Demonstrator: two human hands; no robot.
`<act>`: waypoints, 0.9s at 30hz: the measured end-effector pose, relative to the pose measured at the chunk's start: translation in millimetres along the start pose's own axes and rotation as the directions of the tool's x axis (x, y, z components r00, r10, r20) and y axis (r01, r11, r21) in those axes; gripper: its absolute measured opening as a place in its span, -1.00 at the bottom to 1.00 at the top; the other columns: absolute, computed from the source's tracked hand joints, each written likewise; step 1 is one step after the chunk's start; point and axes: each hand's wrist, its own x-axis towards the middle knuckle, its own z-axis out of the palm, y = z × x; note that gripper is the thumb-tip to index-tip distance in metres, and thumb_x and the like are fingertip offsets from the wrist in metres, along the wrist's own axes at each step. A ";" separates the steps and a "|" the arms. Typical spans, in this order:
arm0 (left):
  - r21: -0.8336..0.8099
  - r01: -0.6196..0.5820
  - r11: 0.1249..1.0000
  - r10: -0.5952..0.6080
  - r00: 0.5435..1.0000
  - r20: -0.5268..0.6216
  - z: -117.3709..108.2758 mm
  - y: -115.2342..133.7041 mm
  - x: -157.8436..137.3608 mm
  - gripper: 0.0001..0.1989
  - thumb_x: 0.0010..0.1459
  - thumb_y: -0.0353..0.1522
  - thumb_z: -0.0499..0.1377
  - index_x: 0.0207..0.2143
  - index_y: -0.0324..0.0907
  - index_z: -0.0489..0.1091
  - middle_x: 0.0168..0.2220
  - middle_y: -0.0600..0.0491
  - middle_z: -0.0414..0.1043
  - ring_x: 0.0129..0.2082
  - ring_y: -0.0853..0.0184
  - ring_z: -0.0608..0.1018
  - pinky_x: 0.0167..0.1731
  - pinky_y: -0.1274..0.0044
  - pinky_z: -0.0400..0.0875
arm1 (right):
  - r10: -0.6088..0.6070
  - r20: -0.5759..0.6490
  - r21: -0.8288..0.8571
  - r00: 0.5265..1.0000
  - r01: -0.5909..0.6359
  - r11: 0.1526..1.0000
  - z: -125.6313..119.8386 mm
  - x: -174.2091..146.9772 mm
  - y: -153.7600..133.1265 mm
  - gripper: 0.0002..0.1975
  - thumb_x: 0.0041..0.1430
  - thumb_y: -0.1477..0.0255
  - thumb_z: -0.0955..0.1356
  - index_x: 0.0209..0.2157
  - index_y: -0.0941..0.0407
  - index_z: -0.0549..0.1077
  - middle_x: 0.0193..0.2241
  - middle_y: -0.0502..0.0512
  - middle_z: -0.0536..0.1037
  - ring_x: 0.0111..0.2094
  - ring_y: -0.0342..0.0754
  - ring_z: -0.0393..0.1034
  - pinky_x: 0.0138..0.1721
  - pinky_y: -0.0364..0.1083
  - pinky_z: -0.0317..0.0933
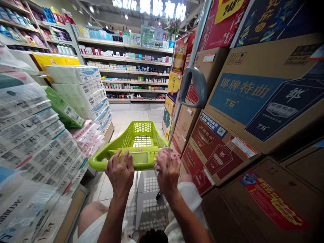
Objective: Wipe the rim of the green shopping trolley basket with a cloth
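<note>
A lime-green plastic shopping cart (101,162) with a lattice basket stands right in front of me. Its handle bar has a pale rectangular panel (138,158) in the middle. My left hand (120,172) has its fingers curled over the handle, left of that panel. A crumpled pinkish cloth (162,158) is bunched in my right hand (169,173), against the right end of the handle. The fingers of that hand are partly hidden by the cloth.
Stacked paper packs (30,128) line the left side. Liquor cartons (243,91) are piled on the right, with a metal pole (201,30) bearing a grey loop handle (204,87) before them. Shelves of small boxes (126,71) close off the tiled aisle (131,115) ahead.
</note>
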 end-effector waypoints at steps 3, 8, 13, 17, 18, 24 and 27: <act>0.024 0.024 0.999 -0.024 1.000 -0.021 1.4 0.8 -2.0 -0.58 0.39 -0.20 -0.04 0.02 -0.17 0.53 0.05 -0.20 0.51 0.10 0.04 0.40 0.07 0.20 0.07 | -0.070 0.086 0.074 0.994 0.064 0.995 4.8 5.6 -16.0 -0.57 0.23 0.53 0.29 0.10 -0.02 0.47 0.14 0.17 0.48 0.20 0.18 0.26 0.32 0.32 -0.14; 0.052 -0.061 0.997 0.060 0.998 0.012 1.0 0.0 -0.6 -0.57 0.40 -0.21 -0.07 0.06 -0.13 0.51 0.02 -0.14 0.53 -0.03 0.11 0.45 0.01 0.25 0.09 | 0.116 0.177 0.023 0.977 -0.122 0.992 22.1 39.1 -20.0 -0.73 0.23 0.46 0.30 -0.07 0.04 0.54 -0.10 0.16 0.61 -0.09 0.13 0.39 0.21 0.28 0.00; 0.116 -0.095 0.989 0.094 0.996 0.014 -2.4 -5.6 2.2 -0.59 0.41 -0.24 -0.07 0.03 -0.15 0.52 -0.06 -0.11 0.57 -0.16 0.14 0.46 -0.06 0.27 0.10 | -0.035 0.137 0.090 0.990 0.023 0.996 28.9 37.1 -13.0 -0.67 0.27 0.42 0.30 0.05 0.01 0.49 0.07 0.14 0.54 0.05 0.14 0.33 0.19 0.19 0.06; 0.095 -0.072 0.993 0.074 0.997 -0.022 -7.7 -2.9 -2.9 -0.63 0.40 -0.24 -0.03 0.06 -0.10 0.49 -0.07 -0.06 0.60 -0.11 0.12 0.44 0.03 0.20 0.03 | 0.010 0.014 0.024 1.000 -0.010 1.000 27.9 13.4 -1.7 -0.63 0.28 0.44 0.26 0.08 0.08 0.47 0.07 0.25 0.51 0.14 0.21 0.27 0.22 0.27 0.07; 0.091 -0.056 0.994 0.060 0.998 -0.038 -8.5 -1.7 -4.8 -0.63 0.40 -0.24 -0.03 0.07 -0.08 0.48 -0.07 -0.05 0.60 -0.09 0.11 0.44 0.06 0.17 -0.01 | 0.031 -0.010 0.012 0.999 -0.031 0.999 28.6 5.6 -3.2 -0.63 0.28 0.45 0.25 0.09 0.09 0.47 0.11 0.27 0.47 0.20 0.24 0.22 0.25 0.31 0.03; 0.108 -0.038 0.993 0.039 0.999 -0.005 -10.7 -4.5 -9.1 -0.61 0.39 -0.25 -0.04 0.10 -0.10 0.47 -0.12 -0.09 0.59 -0.21 0.14 0.44 0.05 0.19 0.03 | -0.067 -0.150 0.050 0.986 0.075 0.996 35.1 -11.7 2.3 -0.59 0.29 0.46 0.27 0.15 0.02 0.42 0.24 0.23 0.35 0.34 0.22 0.08 0.31 0.33 -0.01; 0.103 -0.056 0.993 0.055 0.998 0.013 -9.5 -3.6 -8.7 -0.60 0.39 -0.21 -0.03 0.12 -0.07 0.45 -0.13 -0.08 0.58 -0.22 0.16 0.43 0.02 0.21 0.04 | 0.109 -0.173 0.054 0.979 -0.101 0.993 33.3 7.8 27.8 -0.60 0.34 0.47 0.20 0.15 0.06 0.41 0.21 0.25 0.38 0.32 0.19 0.11 0.28 0.32 0.07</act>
